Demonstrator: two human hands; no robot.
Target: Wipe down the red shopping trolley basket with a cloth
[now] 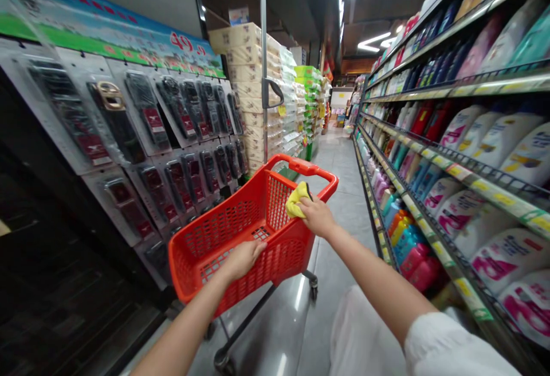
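Note:
A red plastic shopping cart [283, 255] stands in front of me, its basket showing nothing inside. My left hand [244, 259] is closed over the near top rim, with some of its fingers hidden on the inner side. Bunched in my right hand [318, 216] is a yellow cloth [296, 201], which shows a dark edge. This hand holds the cloth against the cart's rim, close to the corner below the push handle [307, 167].
Packaged belts [148, 109] hang on a display at the left. Behind the cart rise a metal pole [263, 15] and stacked tissue packs [253, 72]. Shelves of bottles [485, 135] line the right side. Grey tiled floor [344, 164] runs down the aisle.

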